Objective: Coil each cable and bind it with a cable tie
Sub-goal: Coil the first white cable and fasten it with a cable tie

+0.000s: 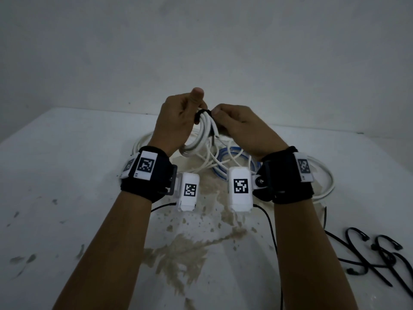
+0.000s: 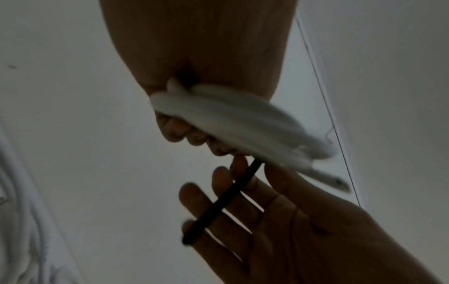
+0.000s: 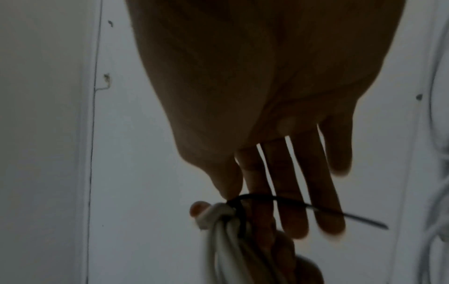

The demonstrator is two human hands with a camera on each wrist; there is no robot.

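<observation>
Above a stained white table (image 1: 67, 175), the left hand (image 1: 176, 121) is gripping a coiled white cable (image 1: 202, 133) with curled fingers, while the right hand (image 1: 241, 128) is pinching the black cable tie (image 1: 202, 113) looped around it, other fingers extended. Spare ties (image 1: 375, 256) are lying nearby.

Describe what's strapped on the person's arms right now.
Bare forearms, no sleeves. Each wrist wears a black strap: left wrist strap, right wrist strap. Each carries white blocks printed with black square-pattern markers, plus a white camera pod inboard. A thin black cable trails from each pod.
</observation>
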